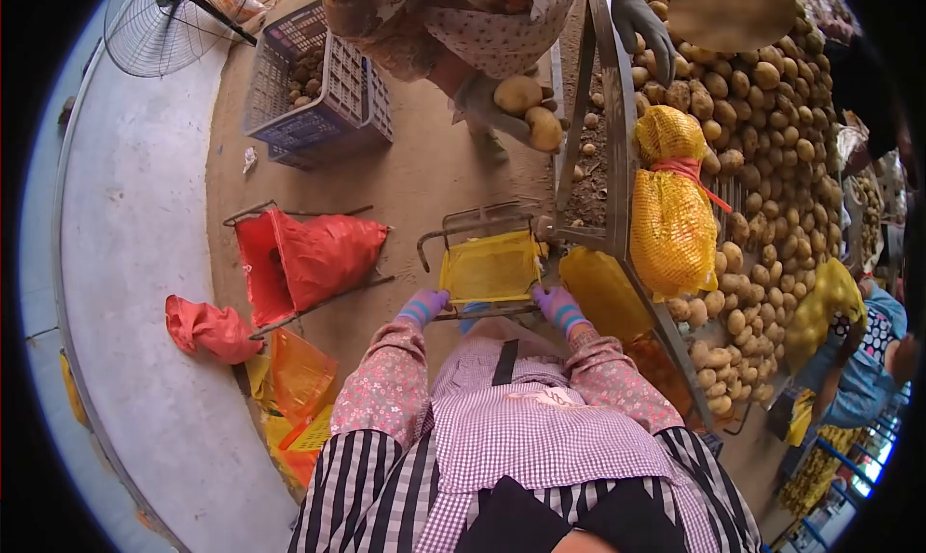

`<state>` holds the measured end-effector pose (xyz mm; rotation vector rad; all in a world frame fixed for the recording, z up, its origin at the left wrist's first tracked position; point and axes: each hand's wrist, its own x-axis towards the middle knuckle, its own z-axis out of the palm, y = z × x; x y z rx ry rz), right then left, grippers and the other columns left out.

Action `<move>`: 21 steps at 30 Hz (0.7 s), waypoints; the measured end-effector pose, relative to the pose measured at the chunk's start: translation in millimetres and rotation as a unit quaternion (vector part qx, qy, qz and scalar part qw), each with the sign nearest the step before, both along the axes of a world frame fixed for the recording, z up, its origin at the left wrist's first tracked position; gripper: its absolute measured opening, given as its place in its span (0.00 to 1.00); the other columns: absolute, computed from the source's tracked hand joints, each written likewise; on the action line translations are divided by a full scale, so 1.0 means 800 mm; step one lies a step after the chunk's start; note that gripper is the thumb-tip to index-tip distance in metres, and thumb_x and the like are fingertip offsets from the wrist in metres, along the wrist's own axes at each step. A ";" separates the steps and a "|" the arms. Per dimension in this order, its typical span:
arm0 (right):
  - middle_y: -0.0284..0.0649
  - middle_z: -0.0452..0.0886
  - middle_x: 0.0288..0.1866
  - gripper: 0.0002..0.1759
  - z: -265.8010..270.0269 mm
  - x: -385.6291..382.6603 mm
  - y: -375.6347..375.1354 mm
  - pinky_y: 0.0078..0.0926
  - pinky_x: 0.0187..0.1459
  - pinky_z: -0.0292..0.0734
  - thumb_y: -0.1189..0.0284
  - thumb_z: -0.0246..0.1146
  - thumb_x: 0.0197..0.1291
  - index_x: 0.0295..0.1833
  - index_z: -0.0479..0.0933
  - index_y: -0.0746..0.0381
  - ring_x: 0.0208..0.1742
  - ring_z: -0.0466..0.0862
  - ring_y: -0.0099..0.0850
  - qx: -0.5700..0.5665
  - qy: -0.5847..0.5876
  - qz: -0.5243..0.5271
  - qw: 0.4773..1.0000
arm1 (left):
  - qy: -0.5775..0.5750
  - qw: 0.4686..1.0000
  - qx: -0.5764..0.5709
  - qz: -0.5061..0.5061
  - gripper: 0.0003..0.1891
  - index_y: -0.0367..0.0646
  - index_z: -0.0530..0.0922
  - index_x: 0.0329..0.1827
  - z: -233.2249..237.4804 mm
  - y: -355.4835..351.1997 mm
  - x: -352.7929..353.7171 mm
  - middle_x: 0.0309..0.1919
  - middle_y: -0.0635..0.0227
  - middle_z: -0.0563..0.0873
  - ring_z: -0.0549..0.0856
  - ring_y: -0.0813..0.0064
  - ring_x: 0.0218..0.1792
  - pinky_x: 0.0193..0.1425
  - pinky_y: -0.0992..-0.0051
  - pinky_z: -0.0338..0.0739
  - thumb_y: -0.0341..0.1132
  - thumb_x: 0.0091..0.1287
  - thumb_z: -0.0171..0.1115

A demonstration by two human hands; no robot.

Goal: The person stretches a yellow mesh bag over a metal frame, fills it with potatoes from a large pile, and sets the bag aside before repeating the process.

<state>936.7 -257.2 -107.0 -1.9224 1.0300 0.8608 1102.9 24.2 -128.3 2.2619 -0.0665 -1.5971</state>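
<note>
My left hand (422,307), in a purple glove with blue stripes, is closed at the near left corner of a metal frame (482,215). On the near right corner of that frame, my right hand (559,307) is closed too, in a matching glove. A yellow mesh bag (490,267) is spread across the frame between both hands. What exactly the fingers pinch, bag edge or metal, is too small to tell. Across from me, a co-worker's gloved hand (492,109) holds potatoes (519,96).
Potatoes (762,167) cover the sorting table at the right, with a filled yellow bag (675,220) on its edge. A red bag on a frame (323,254) stands left, beyond loose orange bags (297,370). A crate (328,80) and a fan (174,23) are at the upper left.
</note>
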 end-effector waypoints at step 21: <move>0.52 0.89 0.41 0.21 -0.048 -0.012 0.001 0.39 0.48 0.80 0.58 0.64 0.68 0.50 0.86 0.67 0.42 0.89 0.41 0.056 -0.211 -0.171 0.961 | -0.158 0.975 -0.155 -0.008 0.20 0.39 0.84 0.53 -0.048 0.007 -0.034 0.53 0.49 0.88 0.86 0.49 0.54 0.58 0.55 0.78 0.46 0.75 0.53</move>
